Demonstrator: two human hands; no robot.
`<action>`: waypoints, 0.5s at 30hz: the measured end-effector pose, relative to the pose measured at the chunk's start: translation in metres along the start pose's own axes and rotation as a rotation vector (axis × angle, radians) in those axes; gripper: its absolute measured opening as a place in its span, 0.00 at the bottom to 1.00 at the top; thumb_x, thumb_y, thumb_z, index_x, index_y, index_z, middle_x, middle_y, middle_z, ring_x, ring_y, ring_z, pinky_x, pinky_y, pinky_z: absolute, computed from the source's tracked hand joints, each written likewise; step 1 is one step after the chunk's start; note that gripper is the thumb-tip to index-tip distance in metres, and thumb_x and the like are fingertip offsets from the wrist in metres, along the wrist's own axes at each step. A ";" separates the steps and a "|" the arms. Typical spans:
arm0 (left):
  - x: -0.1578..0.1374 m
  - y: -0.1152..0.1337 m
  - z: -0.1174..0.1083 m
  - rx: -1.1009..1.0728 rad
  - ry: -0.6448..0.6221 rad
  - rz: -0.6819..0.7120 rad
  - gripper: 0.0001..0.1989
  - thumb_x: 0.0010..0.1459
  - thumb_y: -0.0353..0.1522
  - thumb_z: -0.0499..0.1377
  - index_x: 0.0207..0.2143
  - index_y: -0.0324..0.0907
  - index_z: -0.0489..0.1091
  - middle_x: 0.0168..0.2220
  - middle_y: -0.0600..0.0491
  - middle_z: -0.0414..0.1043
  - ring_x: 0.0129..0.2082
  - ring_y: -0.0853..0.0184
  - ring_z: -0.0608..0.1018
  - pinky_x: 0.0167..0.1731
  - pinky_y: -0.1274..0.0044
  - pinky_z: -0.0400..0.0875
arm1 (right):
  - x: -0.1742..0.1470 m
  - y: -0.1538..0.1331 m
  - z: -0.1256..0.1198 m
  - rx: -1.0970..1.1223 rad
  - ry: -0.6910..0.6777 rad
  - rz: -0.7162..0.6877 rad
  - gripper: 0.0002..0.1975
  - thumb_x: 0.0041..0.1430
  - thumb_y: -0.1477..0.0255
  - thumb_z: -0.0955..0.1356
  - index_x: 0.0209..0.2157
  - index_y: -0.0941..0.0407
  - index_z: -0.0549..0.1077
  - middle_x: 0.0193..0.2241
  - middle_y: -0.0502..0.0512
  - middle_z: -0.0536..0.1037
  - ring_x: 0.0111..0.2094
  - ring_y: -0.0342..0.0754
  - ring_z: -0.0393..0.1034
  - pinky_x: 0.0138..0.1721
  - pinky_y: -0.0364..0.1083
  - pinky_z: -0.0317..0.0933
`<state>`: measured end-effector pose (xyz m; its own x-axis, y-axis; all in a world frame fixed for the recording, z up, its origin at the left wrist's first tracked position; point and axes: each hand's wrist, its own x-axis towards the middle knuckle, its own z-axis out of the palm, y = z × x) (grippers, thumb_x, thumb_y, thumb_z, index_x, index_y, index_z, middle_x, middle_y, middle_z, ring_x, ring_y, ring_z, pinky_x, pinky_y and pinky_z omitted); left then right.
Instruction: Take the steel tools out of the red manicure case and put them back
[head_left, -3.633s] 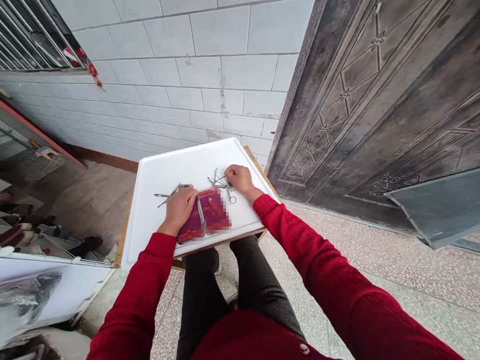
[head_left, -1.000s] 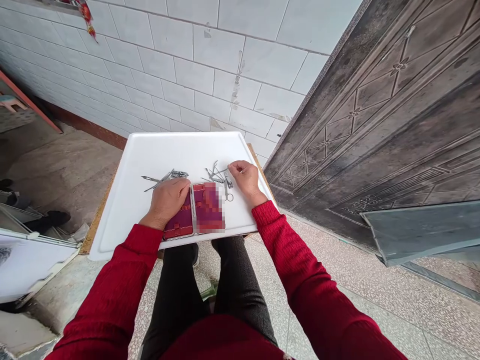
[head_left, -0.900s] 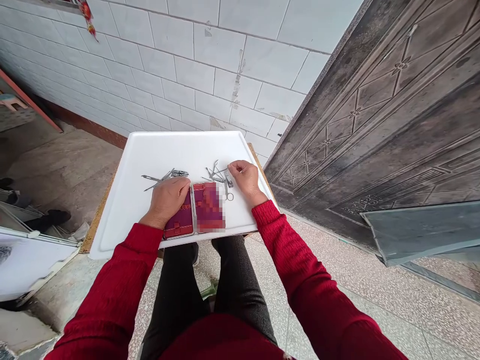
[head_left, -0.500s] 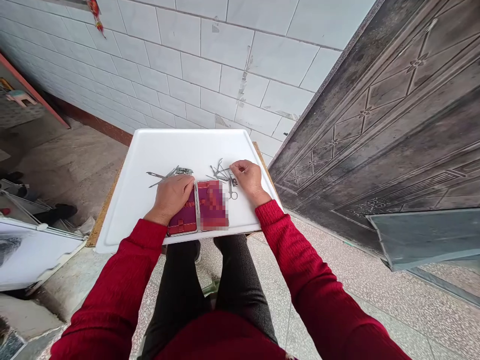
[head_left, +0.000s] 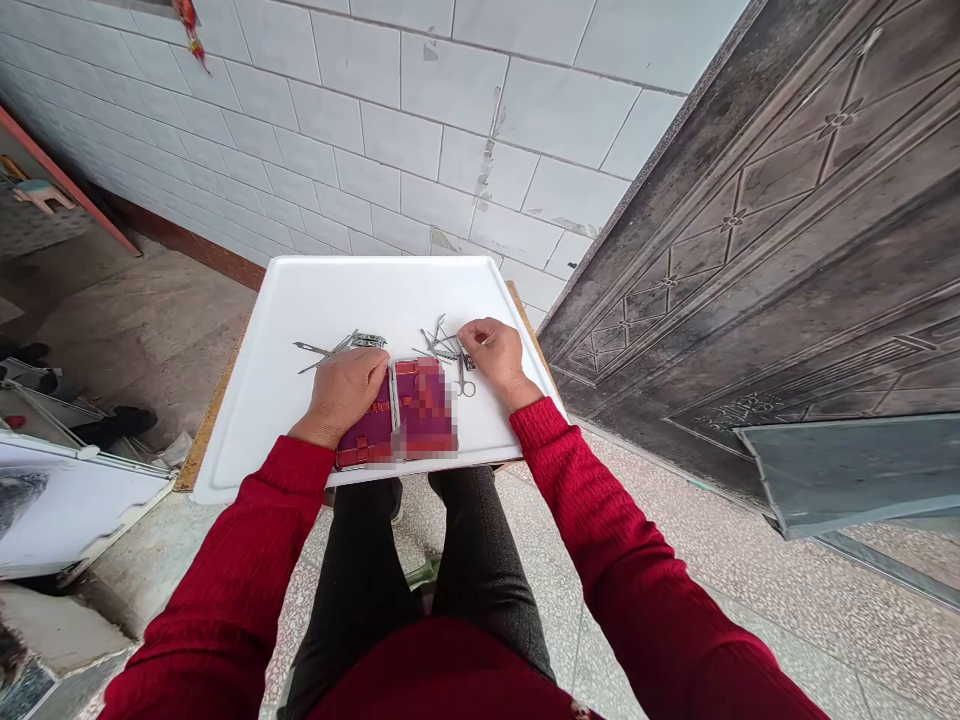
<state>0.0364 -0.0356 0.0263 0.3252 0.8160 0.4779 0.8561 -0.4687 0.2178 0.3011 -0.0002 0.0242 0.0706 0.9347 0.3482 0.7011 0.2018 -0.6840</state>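
Observation:
An open manicure case (head_left: 425, 400) with a red and purple lining lies at the tray's front edge; part of it is pixelated. My left hand (head_left: 345, 390) is closed over the upper part of its left half, thumb near the central hinge. To the right, my right hand (head_left: 493, 352) pinches thumb and fingers together beside a cluster of metal manicure tools (head_left: 437, 340); what sits in the pinch is too small to make out. Small scissors (head_left: 466, 388) lie below that hand. Beyond my left hand are a nail clipper (head_left: 369, 340) and several thin metal tools (head_left: 313, 349).
Everything lies on a white tray (head_left: 300, 290) set on a wooden-edged stand (head_left: 201, 440). Behind it is a tiled wall (head_left: 360, 130). A dark patterned metal door (head_left: 750, 250) stands close on the right. A white panel (head_left: 75, 510) and clutter lie at the left.
My right hand has shifted very slightly up and left. My left hand stays on the case, and the tools lie as before.

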 end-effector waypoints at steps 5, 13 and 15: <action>0.000 0.000 0.000 0.005 -0.011 -0.004 0.17 0.70 0.35 0.50 0.37 0.45 0.79 0.40 0.49 0.83 0.39 0.58 0.82 0.38 0.69 0.72 | -0.005 -0.010 -0.004 -0.024 -0.055 -0.086 0.06 0.60 0.70 0.69 0.31 0.54 0.79 0.33 0.52 0.78 0.34 0.46 0.71 0.37 0.45 0.60; 0.000 0.000 0.001 0.010 -0.006 -0.008 0.17 0.70 0.35 0.50 0.38 0.45 0.79 0.41 0.49 0.83 0.39 0.58 0.82 0.38 0.70 0.72 | -0.006 -0.011 -0.004 -0.082 -0.051 -0.096 0.07 0.62 0.70 0.69 0.31 0.54 0.79 0.33 0.51 0.77 0.33 0.46 0.69 0.36 0.45 0.57; 0.000 -0.001 0.002 0.013 -0.002 -0.009 0.17 0.70 0.35 0.50 0.38 0.45 0.79 0.41 0.49 0.83 0.39 0.58 0.82 0.38 0.70 0.72 | -0.006 -0.013 -0.002 -0.127 -0.061 -0.090 0.07 0.63 0.70 0.69 0.31 0.54 0.79 0.33 0.51 0.77 0.34 0.46 0.69 0.35 0.45 0.56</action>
<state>0.0363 -0.0342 0.0240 0.3180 0.8209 0.4743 0.8643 -0.4566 0.2108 0.2935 -0.0087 0.0324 -0.0367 0.9314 0.3623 0.7871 0.2503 -0.5637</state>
